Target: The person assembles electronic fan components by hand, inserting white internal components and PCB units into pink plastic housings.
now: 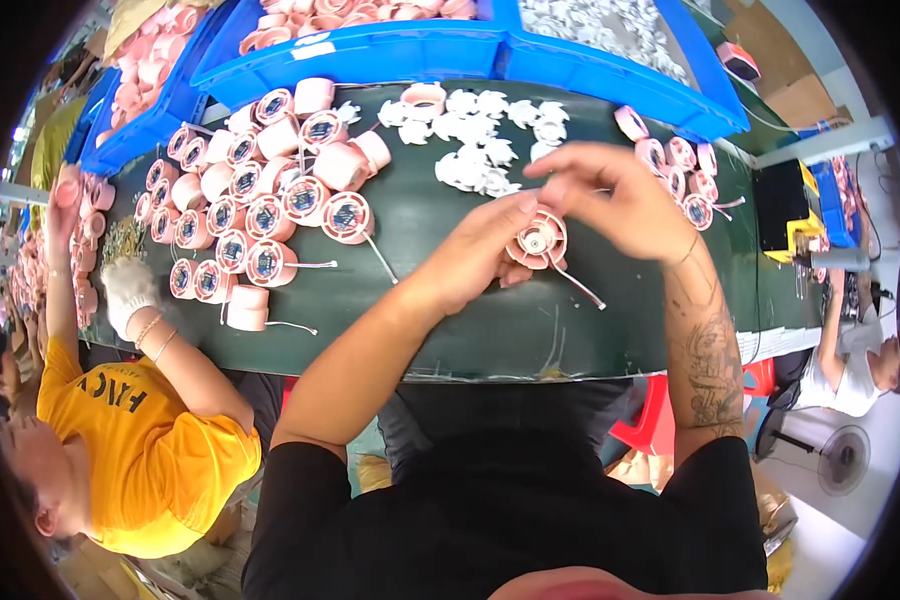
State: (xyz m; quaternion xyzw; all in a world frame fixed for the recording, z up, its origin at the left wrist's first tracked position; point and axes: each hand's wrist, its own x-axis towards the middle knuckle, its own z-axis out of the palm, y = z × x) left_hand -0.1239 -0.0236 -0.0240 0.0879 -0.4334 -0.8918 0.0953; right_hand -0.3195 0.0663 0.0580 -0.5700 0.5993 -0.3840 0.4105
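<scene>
My left hand (483,250) is closed round a pink round fan housing (554,243), held over the table with its open face up. A pale hub sits in the middle of it, and a thin white wire with a small plug (582,288) hangs from its lower edge. Just above the housing is my right hand (620,195), fingers curved and apart, the thumb close to the rim; I see nothing in it. Beyond both hands lie several white fan wheels (478,165) in a loose pile. A pink housing (423,98) stands at the back of that pile.
Many pink housings (265,218) with round circuit boards crowd the green table (470,345) at left; a smaller group (678,165) lies at right. Blue bins (370,62) line the back edge. At left, a person in a yellow shirt (145,450) works with a gloved hand (128,290).
</scene>
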